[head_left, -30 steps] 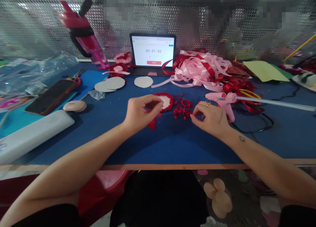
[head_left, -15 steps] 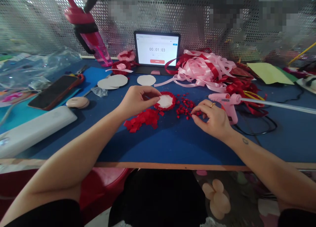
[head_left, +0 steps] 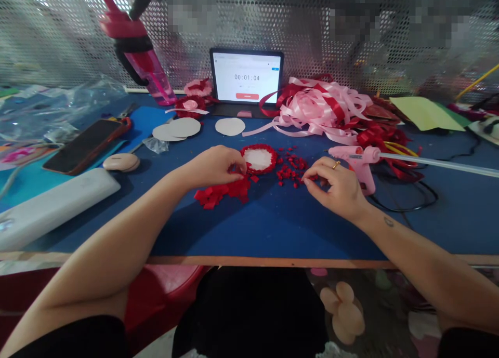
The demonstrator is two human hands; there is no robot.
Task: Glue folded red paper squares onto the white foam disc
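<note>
A white round disc (head_left: pixel 259 159) edged with a ring of red ribbon bits lies flat on the blue table. At its left edge is my left hand (head_left: pixel 218 166), thumb and fingers curled close together just above a pile of flat red ribbon pieces (head_left: pixel 213 196). What those fingertips pinch, if anything, is too small to tell. My right hand (head_left: pixel 333 184), with a ring on one finger, has its thumb and forefinger pinched together beside the scattered small folded red pieces (head_left: pixel 288 175). Whether a piece sits between them cannot be made out.
Behind my right hand lies a pink glue gun (head_left: pixel 360 163) with a long glue stick. Farther back are tangled pink and red ribbons (head_left: pixel 319 108), a tablet (head_left: pixel 246 80) showing a timer, white discs (head_left: pixel 230 127) and a pink bottle (head_left: pixel 146 62). A phone (head_left: pixel 86 144) lies left.
My left hand has moved down and slightly left, from over the disc's upper left edge towards the pile of flat red pieces. My right hand has stayed almost where it was.
</note>
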